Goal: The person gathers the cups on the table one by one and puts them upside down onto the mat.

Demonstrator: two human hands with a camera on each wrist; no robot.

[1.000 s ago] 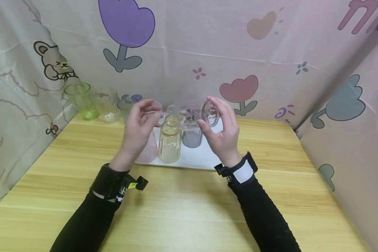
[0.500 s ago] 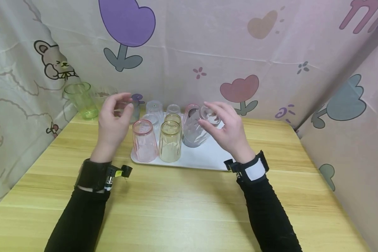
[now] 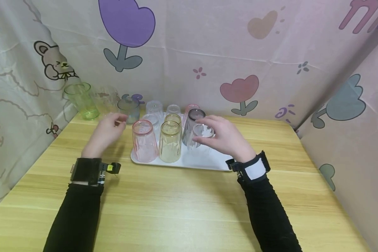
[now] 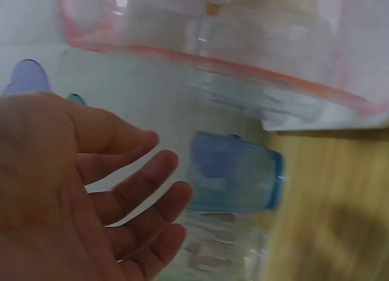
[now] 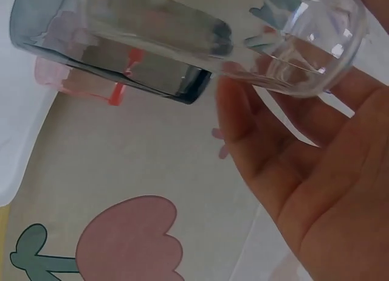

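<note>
My right hand (image 3: 208, 134) grips a clear glass (image 3: 201, 138) by its base, mouth down at the white tray (image 3: 208, 161), just in front of a grey glass (image 3: 193, 120). In the right wrist view the fingers (image 5: 243, 117) curl round the clear glass (image 5: 298, 50), with the grey glass (image 5: 115, 44) beside it. Pink (image 3: 144, 140), yellow (image 3: 170, 141) and several clear glasses stand upside down on the tray. My left hand (image 3: 113, 123) hovers left of the tray with relaxed fingers, holding nothing, close to a blue cup (image 3: 129, 109). The blue cup (image 4: 237, 171) also shows beyond the left hand (image 4: 143, 202).
A green glass (image 3: 81, 99) and a clear glass (image 3: 106, 102) stand at the back left of the wooden table (image 3: 182, 203). Patterned curtains (image 3: 271, 52) close off the back and both sides.
My right hand has turned the clear glass mouth down and lowered it to the tray. My left hand has moved left and down, away from the tray, toward the blue cup.
</note>
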